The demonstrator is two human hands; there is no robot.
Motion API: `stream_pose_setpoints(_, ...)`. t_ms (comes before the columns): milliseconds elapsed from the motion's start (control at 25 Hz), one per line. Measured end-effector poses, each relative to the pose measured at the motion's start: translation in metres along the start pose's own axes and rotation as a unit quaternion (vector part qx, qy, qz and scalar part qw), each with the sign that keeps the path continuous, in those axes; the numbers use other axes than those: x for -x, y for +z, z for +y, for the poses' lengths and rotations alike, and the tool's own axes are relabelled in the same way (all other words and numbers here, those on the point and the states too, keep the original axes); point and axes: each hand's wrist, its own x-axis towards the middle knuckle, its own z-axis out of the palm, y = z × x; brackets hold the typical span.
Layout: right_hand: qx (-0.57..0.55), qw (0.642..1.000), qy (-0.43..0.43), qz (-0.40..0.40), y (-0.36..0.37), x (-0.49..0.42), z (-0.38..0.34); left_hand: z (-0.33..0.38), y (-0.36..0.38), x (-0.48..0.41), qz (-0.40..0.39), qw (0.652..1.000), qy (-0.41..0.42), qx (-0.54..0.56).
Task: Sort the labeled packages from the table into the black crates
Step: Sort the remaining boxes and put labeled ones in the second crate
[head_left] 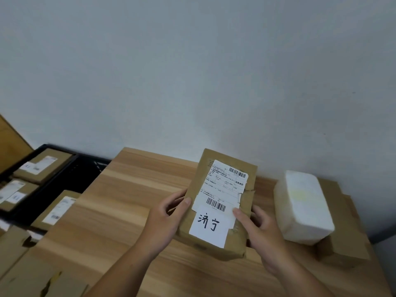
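The table (128,200) occupies the lower centre of the frame, against the wall (192,71). Above it at centre, the held package (218,202) is gripped between the left hand (165,217) and the right hand (263,230). At right, a wrapped block (304,206) lies on a flat box (347,239). At left, beside the table, the crates (81,168) contain sorted boxes (42,165).
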Motion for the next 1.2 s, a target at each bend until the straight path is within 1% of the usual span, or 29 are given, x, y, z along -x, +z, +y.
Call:
stream_pose_setpoints(120, 0.009, 1.0, -0.006, -0.017, 0.046, 0.003, 0.003, -0.011, -0.047, 0.008, 0.026, 1.0, -0.008, 0.015)
stream_pose_setpoints(280, 0.024, 0.999, -0.003, -0.029, 0.125, 0.01, 0.013, -0.024, -0.129, 0.017, 0.046, 0.999, -0.011, 0.016)
stream_pose_setpoints(560, 0.04, 0.998, 0.0, -0.039, 0.263, 0.018, 0.036, -0.041, -0.267, 0.032, 0.067, 0.998, -0.004, 0.012)
stream_pose_setpoints(720, 0.046, 0.997, 0.019, -0.058, 0.331, 0.012, 0.043, -0.05, -0.334, 0.032, 0.073, 0.997, -0.023, -0.009)
stream_pose_setpoints(960, 0.063, 0.993, 0.046, -0.084, 0.422, -0.03, 0.06, -0.082, -0.429, 0.009, 0.106, 0.993, -0.042, -0.015)
stream_pose_setpoints(1200, 0.067, 0.991, 0.072, -0.088, 0.518, -0.096, 0.083, -0.11, -0.518, -0.045, 0.113, 0.991, -0.067, 0.01)
